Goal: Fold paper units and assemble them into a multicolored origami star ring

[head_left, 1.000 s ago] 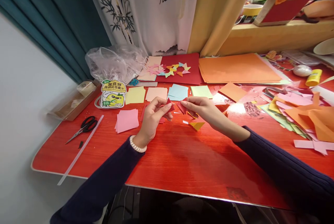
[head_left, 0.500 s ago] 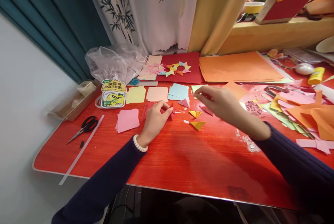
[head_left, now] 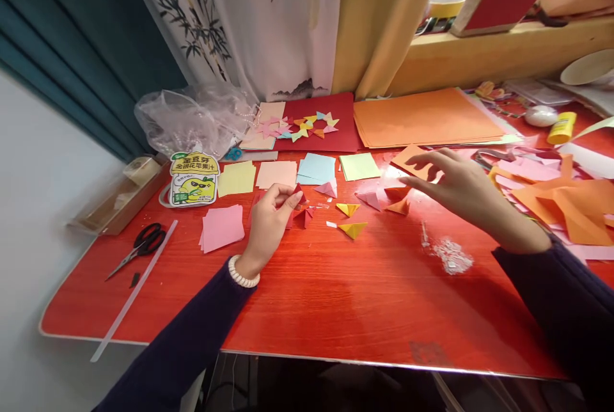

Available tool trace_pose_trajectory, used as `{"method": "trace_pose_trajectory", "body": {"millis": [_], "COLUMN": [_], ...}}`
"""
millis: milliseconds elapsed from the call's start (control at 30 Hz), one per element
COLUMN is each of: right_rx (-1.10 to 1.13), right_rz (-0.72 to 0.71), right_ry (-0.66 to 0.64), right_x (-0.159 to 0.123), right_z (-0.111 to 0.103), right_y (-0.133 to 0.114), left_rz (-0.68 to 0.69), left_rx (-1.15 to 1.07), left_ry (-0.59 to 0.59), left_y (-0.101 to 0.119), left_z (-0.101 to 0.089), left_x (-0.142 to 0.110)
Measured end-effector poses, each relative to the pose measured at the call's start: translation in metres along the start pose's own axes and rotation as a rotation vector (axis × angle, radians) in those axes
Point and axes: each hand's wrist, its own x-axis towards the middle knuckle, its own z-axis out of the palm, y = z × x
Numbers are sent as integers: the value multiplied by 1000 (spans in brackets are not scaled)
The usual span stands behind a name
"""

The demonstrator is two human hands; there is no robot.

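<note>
My left hand (head_left: pixel 268 223) pinches a small red folded paper piece (head_left: pixel 298 192) between thumb and fingertips. Another red folded piece (head_left: pixel 306 215) lies just under it. My right hand (head_left: pixel 460 191) is open with fingers spread and holds nothing visible. It hovers beside an orange paper square (head_left: pixel 411 160) and orange folded pieces (head_left: pixel 399 206). Between the hands are yellow folded triangles (head_left: pixel 354 230), a pale pink folded piece (head_left: pixel 327 189) and a darker pink one (head_left: pixel 369 199). Behind them sit stacks of blue (head_left: pixel 315 169), green (head_left: pixel 359 167) and peach squares (head_left: pixel 277 174).
Black-handled scissors (head_left: pixel 139 247) and a pale strip (head_left: pixel 137 290) lie at left, near pink squares (head_left: pixel 221 228). Joined paper rings (head_left: pixel 307 127) rest on red card at the back. Large orange sheets (head_left: pixel 426 119), a glue stick (head_left: pixel 561 128) and paper scraps (head_left: pixel 580 201) are at right.
My right hand has moved right, from above the green squares to beside the orange square, its fingers spreading. My left hand keeps its pinch on the red folded piece. The view has shifted slightly.
</note>
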Motion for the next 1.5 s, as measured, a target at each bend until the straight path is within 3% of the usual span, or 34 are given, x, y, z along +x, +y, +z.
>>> {"method": "trace_pose_trajectory", "body": {"millis": [100, 167, 233, 367, 467, 600, 767, 900, 1000, 1167, 1500], "right_rx": [83, 155, 203, 360, 695, 848, 999, 1123, 1142, 1196, 1111], "right_rz": [-11, 2, -26, 46, 191, 248, 299, 209, 208, 180, 214], "right_ry": [-210, -283, -279, -116, -20, 31, -70, -196, -272, -240, -242], "right_x": [3, 4, 4, 3, 1, -3, -13, -23, -30, -38, -39], "right_z": [1, 10, 19, 26, 16, 2, 3, 12, 17, 16, 13], "right_y": [14, 22, 30, 35, 20, -20, -68, -93, -104, -111, -115], "left_rz": [-20, -35, -48, -38, -29, -67, -131, -181, -195, -149, -103], "left_rx": [-22, -32, -47, -95, -129, -183, -260, -314, -334, -374, -294], "left_ry": [-44, -81, -111, -96, -75, -102, -142, -215, -278, -364, -383], "left_y": [2, 4, 5, 6, 6, 8, 9, 12, 15, 18, 22], "left_z": [4, 7, 9, 10, 9, 10, 14, 18, 21, 24, 22], "left_x": [-5, -8, -9, -9, -8, -10, -15, -20, -26, -35, -37]}}
